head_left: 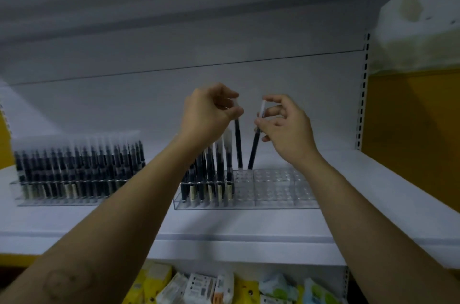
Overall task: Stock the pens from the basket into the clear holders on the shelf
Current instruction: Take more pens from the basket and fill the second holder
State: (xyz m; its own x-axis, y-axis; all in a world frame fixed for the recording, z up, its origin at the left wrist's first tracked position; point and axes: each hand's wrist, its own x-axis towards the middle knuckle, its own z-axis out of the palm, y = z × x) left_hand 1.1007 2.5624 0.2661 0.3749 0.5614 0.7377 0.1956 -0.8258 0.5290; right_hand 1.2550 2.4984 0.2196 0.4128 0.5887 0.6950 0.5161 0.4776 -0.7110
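left forearm (112,216) and right forearm (361,216) fill the bottom of the shot, reaching up over the shelf (373,179), with some packets (199,286) on the level below. far left on the shelf is the left holder (57,201), packed full of dark pens.

next over, the left hand (206,114) is curled, thumb and fingers pinching the left pen (238,144) by its cap end. that pen stands about upright, bottom end at the back row of the right holder (286,189), just beside the stocked pens (211,174) filling its left part. the right pen (254,151) leans, top tipped rightward, bottom end just beside the other's. the right hand (286,126) pinches it near the top with thumb and forefinger, other fingers loosely fanned. can't tell if either tip is actually in a hole yet. the rest of that holder is bare holes. no basket in view.

handling guess: light, stiff, slim sticks, probably smooth plastic so a bit slippery. a fingertip pinch up high lets the bottom swing toward a hole, though gripping lower on the barrel would steer better. caps might pop if tugged.

looks: thin dark barrels, frosted whitish caps, pale bands low down on the stocked ones.
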